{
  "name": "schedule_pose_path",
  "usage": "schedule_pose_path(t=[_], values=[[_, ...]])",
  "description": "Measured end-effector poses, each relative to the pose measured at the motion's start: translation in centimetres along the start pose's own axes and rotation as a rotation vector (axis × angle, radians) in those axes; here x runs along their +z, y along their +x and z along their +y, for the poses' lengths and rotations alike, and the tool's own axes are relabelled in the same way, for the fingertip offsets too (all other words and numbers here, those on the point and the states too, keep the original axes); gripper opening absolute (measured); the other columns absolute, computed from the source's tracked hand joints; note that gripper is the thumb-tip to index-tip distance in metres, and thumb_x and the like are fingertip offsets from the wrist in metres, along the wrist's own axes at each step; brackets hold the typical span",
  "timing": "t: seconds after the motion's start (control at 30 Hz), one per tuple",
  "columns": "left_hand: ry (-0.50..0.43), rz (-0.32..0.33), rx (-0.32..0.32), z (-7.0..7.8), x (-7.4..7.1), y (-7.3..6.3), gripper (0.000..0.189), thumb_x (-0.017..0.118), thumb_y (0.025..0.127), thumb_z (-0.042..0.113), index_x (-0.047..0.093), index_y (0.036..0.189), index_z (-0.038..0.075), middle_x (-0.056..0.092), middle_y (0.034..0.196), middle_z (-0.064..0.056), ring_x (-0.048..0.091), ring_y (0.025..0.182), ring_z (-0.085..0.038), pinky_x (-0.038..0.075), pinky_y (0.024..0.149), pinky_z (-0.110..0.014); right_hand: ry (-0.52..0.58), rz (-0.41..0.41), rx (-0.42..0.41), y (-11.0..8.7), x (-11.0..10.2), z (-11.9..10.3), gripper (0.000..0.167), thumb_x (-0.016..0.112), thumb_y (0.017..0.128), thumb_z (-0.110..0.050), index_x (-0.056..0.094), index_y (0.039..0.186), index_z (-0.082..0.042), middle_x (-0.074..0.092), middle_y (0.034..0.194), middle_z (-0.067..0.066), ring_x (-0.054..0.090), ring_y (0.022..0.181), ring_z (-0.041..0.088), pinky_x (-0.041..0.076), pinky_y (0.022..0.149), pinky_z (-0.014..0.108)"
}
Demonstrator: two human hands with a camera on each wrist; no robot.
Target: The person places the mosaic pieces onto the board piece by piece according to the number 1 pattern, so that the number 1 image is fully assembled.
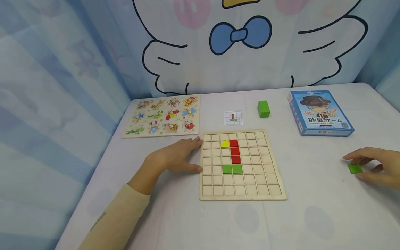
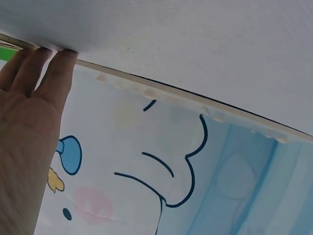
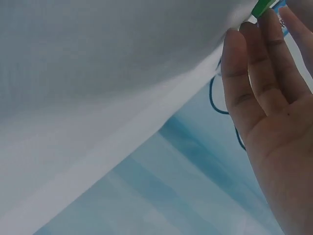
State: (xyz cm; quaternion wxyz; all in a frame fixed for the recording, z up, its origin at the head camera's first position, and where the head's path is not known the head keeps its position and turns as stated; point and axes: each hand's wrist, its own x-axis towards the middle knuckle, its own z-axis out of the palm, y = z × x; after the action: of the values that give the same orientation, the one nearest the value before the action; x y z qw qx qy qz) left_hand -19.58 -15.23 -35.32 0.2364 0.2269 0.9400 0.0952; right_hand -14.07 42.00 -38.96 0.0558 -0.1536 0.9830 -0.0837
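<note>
A wooden grid board (image 1: 243, 194) lies on the table with three red tiles (image 1: 235, 151) in a column. Beside the top red one is a yellow piece (image 1: 225, 143), and two green tiles (image 1: 232, 169) sit below the column. My left hand (image 1: 173, 156) rests at the board's left edge, fingertips and thumb touching it, fingers extended. Off to the right, my right hand (image 1: 379, 166) pinches a loose green tile (image 1: 355, 168) just at the table surface. In the right wrist view a corner of that green tile (image 3: 261, 7) shows at the fingertips.
Behind the board lie a small pattern card (image 1: 233, 118) and a green block (image 1: 264, 109). A wooden insect puzzle (image 1: 162, 116) is at the back left, a blue game box (image 1: 322, 113) at the back right. A printed curtain (image 1: 250, 69) hangs behind the table.
</note>
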Motion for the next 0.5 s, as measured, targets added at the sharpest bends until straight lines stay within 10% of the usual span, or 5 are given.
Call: schedule_pose_path(t=[0.5], values=[[-0.01,-0.012,-0.012,-0.1,0.0,-0.1,0.1,0.073,0.088,0.063,0.022,0.166,0.025,0.015,0.173,0.001,0.013,0.159,-0.023,0.018,0.128,-0.045,0.024,0.157,-0.021,0.6,-0.5,-2.2,0.037,0.087,0.077,-0.003,0.074,0.111,-0.007,0.069,0.1,0.0,0.046,0.078,-0.016,0.051,0.057,0.018]])
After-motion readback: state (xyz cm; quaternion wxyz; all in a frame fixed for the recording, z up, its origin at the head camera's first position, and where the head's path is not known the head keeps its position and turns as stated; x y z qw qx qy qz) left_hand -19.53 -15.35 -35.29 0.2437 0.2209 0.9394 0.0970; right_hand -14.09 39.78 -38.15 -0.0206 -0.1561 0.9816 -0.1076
